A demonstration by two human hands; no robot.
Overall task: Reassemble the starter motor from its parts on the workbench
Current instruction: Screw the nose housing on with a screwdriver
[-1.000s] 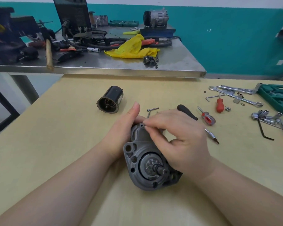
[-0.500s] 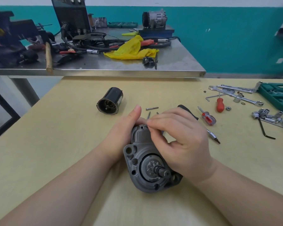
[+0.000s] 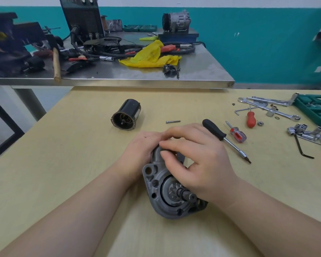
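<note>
Head view, left to right: a black motor housing (image 3: 126, 115) lies on the worktop (image 3: 63, 164) at 11 o'clock of the hands. Left hand (image 3: 139, 151) is wrapped around the grey starter nose housing (image 3: 159, 193); right hand (image 3: 198, 162) pinches at its top. One bolt (image 3: 173, 121) lies at 12 o'clock, a black-handled screwdriver (image 3: 224, 139) at 2.

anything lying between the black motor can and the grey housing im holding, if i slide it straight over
Nothing visible does. The black motor can lies up-left of the grey housing on bare tabletop; only the left hand holding the housing sits on that side.
</note>
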